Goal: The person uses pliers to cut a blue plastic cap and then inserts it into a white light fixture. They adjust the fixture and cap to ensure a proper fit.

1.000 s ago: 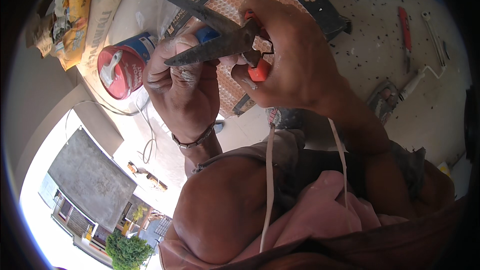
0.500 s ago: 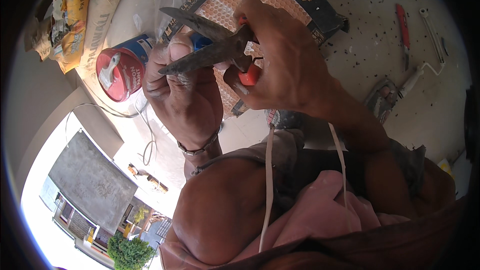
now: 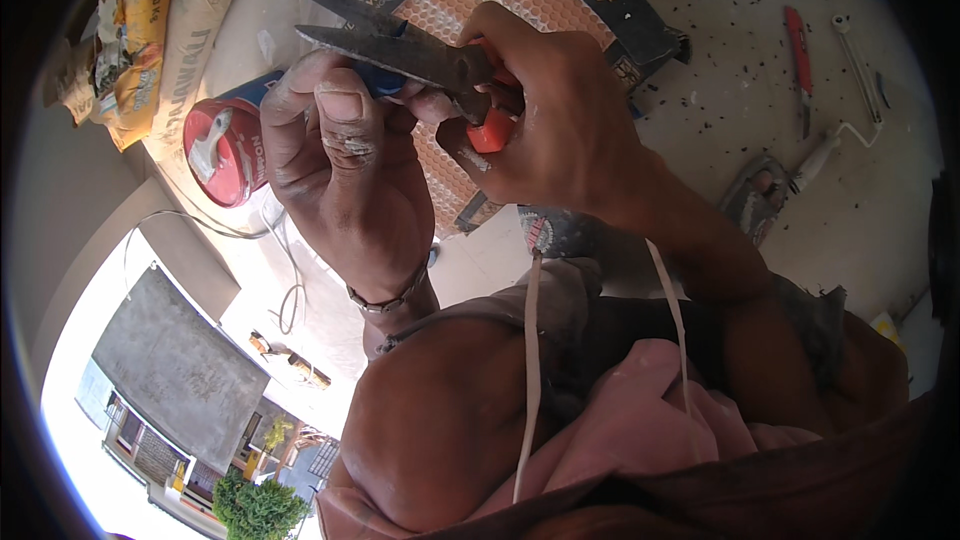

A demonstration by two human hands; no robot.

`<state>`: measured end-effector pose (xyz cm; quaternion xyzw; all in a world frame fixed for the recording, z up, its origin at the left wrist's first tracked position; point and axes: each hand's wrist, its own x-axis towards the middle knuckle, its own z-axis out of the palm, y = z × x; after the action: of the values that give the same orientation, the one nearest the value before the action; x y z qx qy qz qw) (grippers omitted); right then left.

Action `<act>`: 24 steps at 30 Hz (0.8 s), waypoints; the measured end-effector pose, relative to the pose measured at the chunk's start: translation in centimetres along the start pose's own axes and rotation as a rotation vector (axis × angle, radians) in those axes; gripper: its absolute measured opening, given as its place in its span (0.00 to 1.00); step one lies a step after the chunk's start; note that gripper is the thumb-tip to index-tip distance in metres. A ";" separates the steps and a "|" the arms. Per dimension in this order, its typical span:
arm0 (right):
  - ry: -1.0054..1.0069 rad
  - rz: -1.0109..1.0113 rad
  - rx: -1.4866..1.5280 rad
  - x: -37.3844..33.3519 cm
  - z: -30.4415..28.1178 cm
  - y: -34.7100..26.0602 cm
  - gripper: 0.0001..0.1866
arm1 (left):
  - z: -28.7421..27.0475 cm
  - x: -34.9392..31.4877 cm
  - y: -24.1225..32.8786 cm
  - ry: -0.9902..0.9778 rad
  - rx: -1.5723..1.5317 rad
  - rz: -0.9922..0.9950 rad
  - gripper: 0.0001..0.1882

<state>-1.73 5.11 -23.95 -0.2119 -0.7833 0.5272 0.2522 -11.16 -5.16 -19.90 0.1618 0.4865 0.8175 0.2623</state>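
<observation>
My right hand (image 3: 570, 120) is wrapped round the red handles of a pair of metal snips (image 3: 425, 55). Their dark, worn blades point to the upper left, a narrow gap between them. Just below the blades, my left hand (image 3: 350, 165) pinches a small dark blue piece (image 3: 378, 78) between thumb and fingers. Part of that piece lies behind the lower blade and my fingertips, so its kind cannot be made out. Whitish dust marks my left thumb.
Beyond my hands lies an open dark-edged carton (image 3: 640, 20) showing orange honeycomb-patterned material. A red paint bucket (image 3: 220, 155) with a brush on its lid stands left, near torn sacks (image 3: 135, 60). A red-handled cutter (image 3: 798, 60), a roller frame (image 3: 860, 70) and scattered dark bits lie right.
The snips' blades have come closer together and swung to point more upward to the left. My left hand has shifted slightly left, still pinching the blue piece.
</observation>
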 end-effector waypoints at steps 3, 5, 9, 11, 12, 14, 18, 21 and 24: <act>-0.038 0.053 0.042 0.0 0.0 -0.4 0.15 | 0.1 0.1 0.1 -0.081 0.121 0.028 0.14; -0.073 0.102 0.079 0.0 -0.2 -0.8 0.14 | -0.1 0.2 0.2 -0.104 0.178 0.019 0.14; -0.265 0.254 0.337 -0.1 -0.9 -1.4 0.13 | -0.4 0.3 0.3 -0.142 0.285 0.063 0.14; -0.349 0.342 0.447 -0.1 -1.0 -1.7 0.13 | -0.4 0.3 0.2 -0.158 0.222 0.064 0.14; -0.314 0.297 0.421 -0.1 -1.0 -1.7 0.14 | -0.4 0.3 0.2 -0.159 0.199 0.067 0.13; -0.250 0.206 0.338 -0.1 -0.9 -1.8 0.14 | -0.4 0.4 0.2 -0.156 0.168 0.073 0.13; -0.119 0.063 0.258 0.2 -0.8 -1.6 0.17 | -0.4 0.3 0.5 -0.076 0.358 0.093 0.13; -0.088 0.023 0.178 0.3 -1.0 -1.4 0.19 | -0.6 0.5 0.6 -0.152 0.358 0.120 0.13; -0.069 0.020 0.100 0.5 -1.2 -1.5 0.20 | -0.7 0.5 0.6 -0.183 0.304 0.142 0.13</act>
<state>-1.48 5.67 -22.08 -0.1883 -0.7621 0.5752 0.2301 -12.10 -5.59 -19.69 0.3073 0.5658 0.7330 0.2196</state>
